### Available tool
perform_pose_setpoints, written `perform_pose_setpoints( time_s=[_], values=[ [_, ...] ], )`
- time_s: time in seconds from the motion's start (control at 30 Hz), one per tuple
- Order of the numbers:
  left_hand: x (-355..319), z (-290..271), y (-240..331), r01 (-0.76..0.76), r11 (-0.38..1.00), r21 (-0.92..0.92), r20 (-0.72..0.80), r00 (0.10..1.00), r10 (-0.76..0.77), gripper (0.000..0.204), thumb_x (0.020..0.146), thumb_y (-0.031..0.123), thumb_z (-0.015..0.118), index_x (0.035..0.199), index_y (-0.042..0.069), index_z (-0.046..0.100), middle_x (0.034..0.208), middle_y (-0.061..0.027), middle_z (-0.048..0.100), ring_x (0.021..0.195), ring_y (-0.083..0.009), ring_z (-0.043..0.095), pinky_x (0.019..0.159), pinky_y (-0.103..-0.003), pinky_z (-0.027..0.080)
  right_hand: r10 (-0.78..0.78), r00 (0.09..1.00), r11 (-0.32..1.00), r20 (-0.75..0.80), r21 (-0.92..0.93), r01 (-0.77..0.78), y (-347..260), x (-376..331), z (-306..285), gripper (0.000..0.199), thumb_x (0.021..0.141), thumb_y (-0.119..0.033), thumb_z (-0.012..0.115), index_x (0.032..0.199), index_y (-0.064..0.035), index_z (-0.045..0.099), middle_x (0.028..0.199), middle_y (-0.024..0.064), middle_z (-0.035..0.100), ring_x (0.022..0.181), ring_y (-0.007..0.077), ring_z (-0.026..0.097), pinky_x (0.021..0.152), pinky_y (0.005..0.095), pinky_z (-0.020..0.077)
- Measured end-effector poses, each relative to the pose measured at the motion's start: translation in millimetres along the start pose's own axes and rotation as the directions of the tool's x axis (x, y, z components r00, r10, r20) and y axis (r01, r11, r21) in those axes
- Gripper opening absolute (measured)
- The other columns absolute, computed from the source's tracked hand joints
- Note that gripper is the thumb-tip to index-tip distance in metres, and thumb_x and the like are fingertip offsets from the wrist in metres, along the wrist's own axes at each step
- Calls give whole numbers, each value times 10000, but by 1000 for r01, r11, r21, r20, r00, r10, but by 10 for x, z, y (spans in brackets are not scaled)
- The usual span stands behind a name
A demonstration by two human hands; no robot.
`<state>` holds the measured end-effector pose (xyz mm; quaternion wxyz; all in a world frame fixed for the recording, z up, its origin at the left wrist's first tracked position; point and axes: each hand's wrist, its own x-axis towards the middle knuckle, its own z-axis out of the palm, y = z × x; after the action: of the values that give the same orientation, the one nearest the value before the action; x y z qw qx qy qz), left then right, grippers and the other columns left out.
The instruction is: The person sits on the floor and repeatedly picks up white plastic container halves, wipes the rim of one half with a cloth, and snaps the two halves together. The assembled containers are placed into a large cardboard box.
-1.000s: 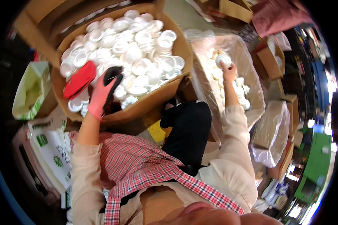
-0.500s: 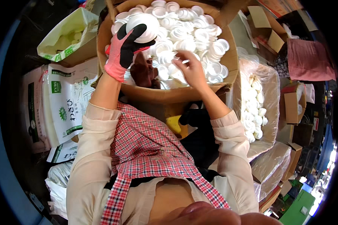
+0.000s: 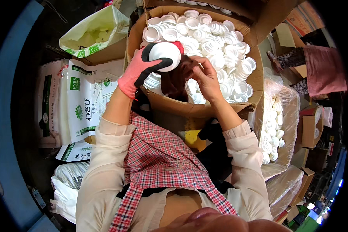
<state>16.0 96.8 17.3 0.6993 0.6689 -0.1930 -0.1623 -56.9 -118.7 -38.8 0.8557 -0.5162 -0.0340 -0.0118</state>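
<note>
My left hand (image 3: 142, 69), in a pink glove with black fingers, is closed round a round white plastic lid (image 3: 165, 57) and holds it up over the near left part of a large cardboard box (image 3: 170, 109). Bare, my right hand (image 3: 207, 79) sits just right of it, fingers bent and closed on the edge of a dark brown cloth (image 3: 177, 86). That cloth hangs between my hands at the box's near side. Many white plastic lids (image 3: 210, 48) fill the box in loose heaps and short stacks.
A second box lined with clear plastic holds white pieces (image 3: 272, 133) at the right. On the left lie printed white sacks (image 3: 83, 102) and an open white bag (image 3: 100, 29) with pale pieces inside. Another person's pink cloth garment (image 3: 324, 69) shows at the far right.
My right hand has come in toward the left hand and closed on the brown cloth, which is now lifted between them. The left hand has drawn the lid nearer. The whole view has shifted.
</note>
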Motion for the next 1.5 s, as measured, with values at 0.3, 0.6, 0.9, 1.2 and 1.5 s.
perform_pose_setpoints(
  time_s=[0.3,0.6,0.9,1.2,1.5],
  values=[
    [-141,255,-91,-175,835,521,257,965,41,779,638,251,832,1293,-3,494,1219,-180,573,1150,-271,548,976,-361,422,-307,946,721,102,-624,302,-85,64,95,123,815,-36,707,903,-18,622,829,-14,527,756,80,509,645,207,436],
    [-55,-84,-11,-4,1000,-15,71,997,5,559,744,121,756,1230,-42,534,1045,-84,634,972,-160,597,869,-287,472,75,996,884,-52,-458,-90,-15,54,68,370,858,-89,659,1210,-6,580,1042,66,593,914,159,591,781,279,511],
    [-5,376,12,-100,993,58,243,966,83,508,824,221,722,1239,15,513,1113,-57,593,999,-136,548,883,-289,446,-70,997,837,22,-542,71,-365,-259,145,708,704,-264,838,1268,-17,489,1062,81,596,794,148,609,677,254,503],
    [0,723,-160,-202,971,125,315,937,154,655,835,262,689,1367,5,407,1310,-118,496,1191,-207,487,994,-342,402,-360,927,475,108,-834,282,-834,-566,-107,645,678,-349,841,1130,14,556,972,122,621,862,207,605,783,331,491],
    [186,1026,-565,-269,704,657,485,866,-122,486,827,105,639,1280,11,490,1242,-202,549,1175,-333,516,1004,-380,398,-583,288,404,-760,-579,-708,-1216,-2638,-3605,689,638,-352,858,1126,44,578,1009,151,659,905,230,631,809,326,488]
  ],
)
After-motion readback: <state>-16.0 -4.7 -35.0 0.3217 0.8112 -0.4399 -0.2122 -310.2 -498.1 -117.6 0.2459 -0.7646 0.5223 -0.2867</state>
